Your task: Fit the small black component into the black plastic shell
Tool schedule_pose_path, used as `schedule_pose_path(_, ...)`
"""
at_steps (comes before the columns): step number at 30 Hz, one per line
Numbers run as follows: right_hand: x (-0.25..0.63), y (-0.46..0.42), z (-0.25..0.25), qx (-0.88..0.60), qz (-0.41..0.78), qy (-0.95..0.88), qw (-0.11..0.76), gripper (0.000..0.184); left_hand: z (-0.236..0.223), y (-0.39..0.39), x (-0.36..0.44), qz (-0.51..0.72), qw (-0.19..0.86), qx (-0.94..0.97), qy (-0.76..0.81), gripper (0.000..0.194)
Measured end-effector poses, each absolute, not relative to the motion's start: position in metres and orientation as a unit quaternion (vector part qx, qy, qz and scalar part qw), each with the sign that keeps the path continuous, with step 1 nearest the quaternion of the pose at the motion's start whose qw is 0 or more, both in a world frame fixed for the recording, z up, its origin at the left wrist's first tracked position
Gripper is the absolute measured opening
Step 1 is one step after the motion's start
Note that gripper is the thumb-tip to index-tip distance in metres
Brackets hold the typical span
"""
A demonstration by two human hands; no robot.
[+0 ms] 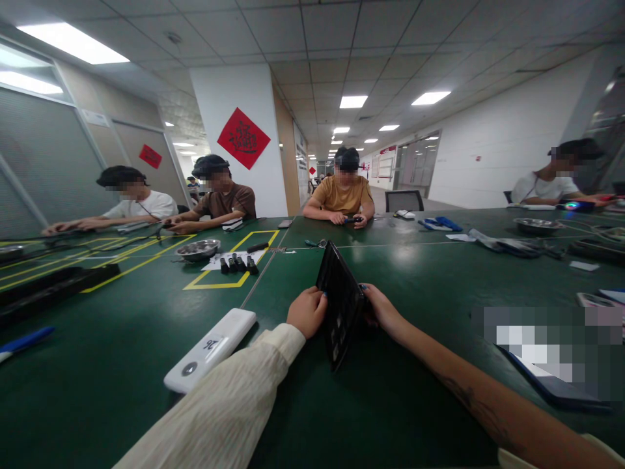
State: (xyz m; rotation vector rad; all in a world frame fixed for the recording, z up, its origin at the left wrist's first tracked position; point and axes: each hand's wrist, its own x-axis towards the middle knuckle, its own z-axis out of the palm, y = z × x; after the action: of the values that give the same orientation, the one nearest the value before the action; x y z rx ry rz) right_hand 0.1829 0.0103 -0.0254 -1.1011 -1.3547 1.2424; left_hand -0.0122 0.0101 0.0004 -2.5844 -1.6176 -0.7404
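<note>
While we sat at the green table (pixel 420 404), we held a thin black case (pixel 339 306) up on its edge in front of us. It was between our two hands, and we could not tell if its bottom touched the table. Our left hand (pixel 307 312) had its fingers curled in, almost like a fist, and they pressed on the flat side of the case. Our right hand (pixel 385 312) gripped the other side with bent fingers, and some of them hid behind the case. Near our left sleeve (pixel 219 410) lay a long white box (pixel 222 339) with a round gray spot. Past it, we saw a shiny bowl (pixel 198 251) and some small black pieces (pixel 239 264) on white paper (pixel 212 264), by yellow tape (pixel 217 285). Across from us, a person in a tan shirt (pixel 342 194) had both hands on a small dark thing. On our left sat a person in a white shirt (pixel 159 205) and a person in a brown shirt (pixel 239 202).
</note>
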Motion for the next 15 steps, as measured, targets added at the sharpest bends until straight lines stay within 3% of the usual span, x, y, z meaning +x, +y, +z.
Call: schedule_pose_path(15, 0.1822, 0.0109, -0.0254, -0.448, 0.515, -0.556, 0.474, 0.035, 0.0026, 0.011, -0.0109, -0.241, -0.031, -0.819, -0.52, 0.044)
